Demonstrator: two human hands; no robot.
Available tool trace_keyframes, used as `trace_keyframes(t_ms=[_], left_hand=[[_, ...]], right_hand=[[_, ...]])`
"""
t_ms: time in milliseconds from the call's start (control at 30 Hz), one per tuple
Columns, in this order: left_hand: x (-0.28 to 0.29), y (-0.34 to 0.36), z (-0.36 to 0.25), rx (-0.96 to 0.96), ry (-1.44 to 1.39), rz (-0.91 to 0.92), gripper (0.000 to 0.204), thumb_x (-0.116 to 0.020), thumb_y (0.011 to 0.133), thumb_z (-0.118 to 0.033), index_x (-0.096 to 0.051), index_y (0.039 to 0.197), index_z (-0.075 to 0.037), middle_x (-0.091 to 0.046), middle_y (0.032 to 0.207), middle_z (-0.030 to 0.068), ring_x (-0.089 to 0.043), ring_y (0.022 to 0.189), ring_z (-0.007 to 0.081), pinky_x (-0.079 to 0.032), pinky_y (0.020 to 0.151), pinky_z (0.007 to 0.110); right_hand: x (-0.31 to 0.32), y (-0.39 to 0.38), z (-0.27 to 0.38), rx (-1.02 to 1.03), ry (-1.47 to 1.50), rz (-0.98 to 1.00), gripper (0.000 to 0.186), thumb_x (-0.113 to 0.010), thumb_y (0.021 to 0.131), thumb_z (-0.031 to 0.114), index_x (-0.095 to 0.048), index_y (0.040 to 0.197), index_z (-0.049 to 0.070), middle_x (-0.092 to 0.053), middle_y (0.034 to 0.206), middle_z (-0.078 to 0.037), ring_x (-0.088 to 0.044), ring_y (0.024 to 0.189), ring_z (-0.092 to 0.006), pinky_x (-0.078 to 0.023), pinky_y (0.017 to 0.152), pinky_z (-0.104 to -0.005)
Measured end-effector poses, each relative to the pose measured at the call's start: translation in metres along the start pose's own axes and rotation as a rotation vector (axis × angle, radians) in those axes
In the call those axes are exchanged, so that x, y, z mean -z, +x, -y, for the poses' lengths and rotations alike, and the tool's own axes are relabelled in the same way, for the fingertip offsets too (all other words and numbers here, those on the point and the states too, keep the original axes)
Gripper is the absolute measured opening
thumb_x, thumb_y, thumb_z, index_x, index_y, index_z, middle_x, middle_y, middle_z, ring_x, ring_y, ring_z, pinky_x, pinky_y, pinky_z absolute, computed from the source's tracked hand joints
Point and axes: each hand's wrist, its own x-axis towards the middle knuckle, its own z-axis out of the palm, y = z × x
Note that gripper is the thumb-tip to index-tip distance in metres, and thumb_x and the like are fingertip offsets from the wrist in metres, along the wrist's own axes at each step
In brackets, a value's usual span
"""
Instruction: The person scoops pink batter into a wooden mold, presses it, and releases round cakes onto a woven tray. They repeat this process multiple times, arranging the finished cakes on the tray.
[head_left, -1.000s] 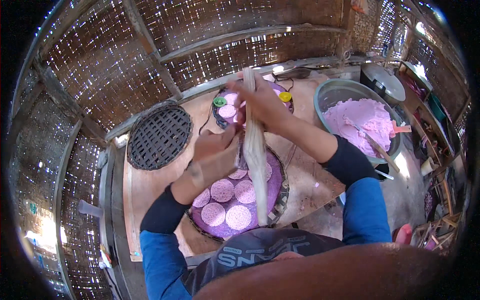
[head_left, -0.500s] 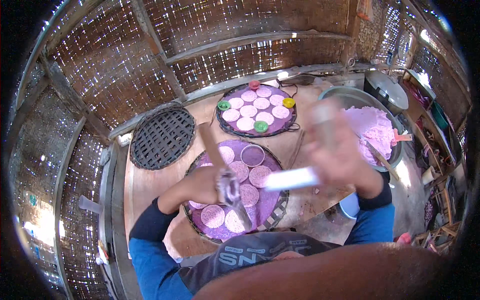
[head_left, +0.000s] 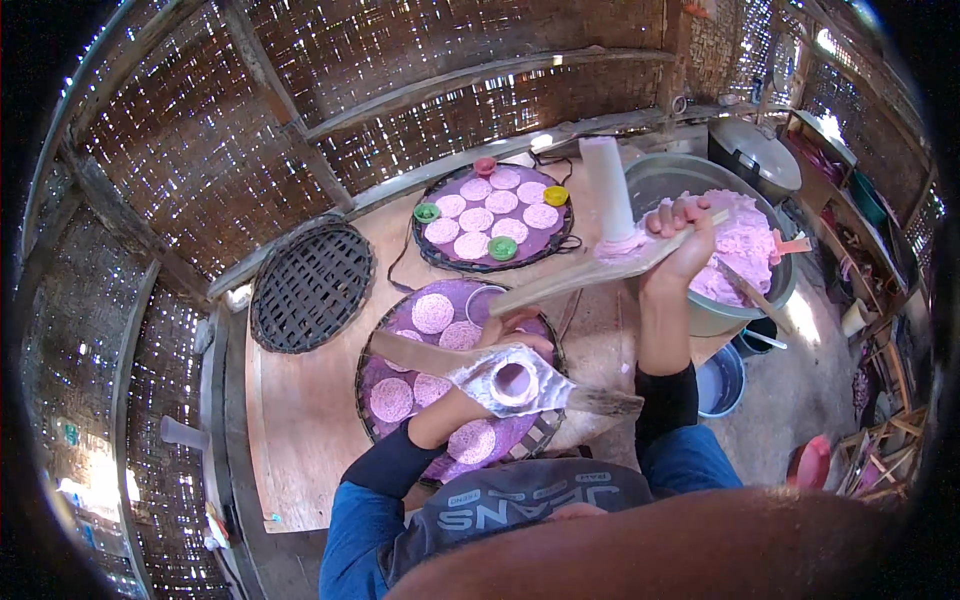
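My left hand (head_left: 522,333) is closed around a wooden press body (head_left: 420,354), a long bar with a whitish, dough-smeared middle and a round hole facing up. It hangs over the nearer round tray (head_left: 510,428), which carries several pink lacy rounds (head_left: 433,313) and a metal ring (head_left: 482,303). Higher and to the right, my right hand (head_left: 685,235) grips the wooden bar of a plunger (head_left: 606,195). Its white cylinder points upward, with pink dough stuck around its base. Beside that hand is a large basin (head_left: 650,172) of pink dough (head_left: 737,225).
Behind lies a second tray (head_left: 470,258) with pink rounds and small coloured cups. A black woven rack (head_left: 312,285) rests at left on the wooden board (head_left: 290,430). A stick (head_left: 752,287) leans in the basin. A lidded pot (head_left: 755,158) and blue bucket (head_left: 722,385) are at right.
My left hand has moved right, and the press body has turned so its hole faces up. The plunger's white cylinder has swung from pointing left to upright. The whole view has shifted slightly.
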Motion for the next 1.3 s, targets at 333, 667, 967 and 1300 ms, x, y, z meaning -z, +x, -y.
trace_keyframes(t_ms=[333, 667, 967, 1300], left_hand=[[-0.014, -0.005, -0.006, 0.183, -0.128, -0.190, 0.043, -0.073, 0.067, -0.016, -0.053, 0.104, -0.005, -0.053, 0.102, 0.0090, -0.046, 0.107, 0.0250, -0.035, 0.095, 0.036], [0.059, 0.033, -0.067, -0.445, 0.210, -0.854, 0.014, -0.067, 0.075, -0.016, -0.057, 0.085, -0.011, -0.048, 0.087, 0.0052, -0.055, 0.078, 0.0201, -0.048, 0.065, 0.033], [0.073, 0.032, -0.079, -0.416, 0.228, -0.907, 0.015, -0.067, 0.076, -0.016, -0.056, 0.085, -0.010, -0.049, 0.086, 0.0050, -0.055, 0.077, 0.0193, -0.048, 0.066, 0.032], [0.074, 0.026, -0.078, -0.380, 0.250, -0.903, 0.015, -0.066, 0.076, -0.015, -0.055, 0.086, -0.010, -0.050, 0.085, 0.0047, -0.055, 0.077, 0.0185, -0.047, 0.066, 0.031]], right_hand=[[0.013, -0.027, -0.021, -0.099, -0.003, -0.234, 0.003, -0.045, 0.081, 0.011, -0.044, 0.082, 0.013, -0.036, 0.056, 0.001, -0.034, 0.045, -0.0101, -0.035, 0.046, -0.0255], [0.035, -0.045, 0.029, -0.001, -1.725, 0.779, 0.025, -0.056, 0.081, 0.027, -0.064, 0.086, 0.004, -0.064, 0.082, -0.014, -0.061, 0.081, -0.0275, -0.048, 0.073, -0.0359], [0.084, 0.033, 0.159, 0.253, -2.854, 0.552, 0.021, -0.063, 0.070, 0.024, -0.065, 0.082, 0.006, -0.055, 0.094, -0.012, -0.051, 0.096, -0.0264, -0.042, 0.077, -0.0416], [0.046, 0.052, 0.158, 0.094, -2.893, 0.672, 0.025, -0.047, 0.080, 0.011, -0.054, 0.103, 0.008, -0.060, 0.091, -0.015, -0.063, 0.079, -0.0325, -0.050, 0.062, -0.0433]])
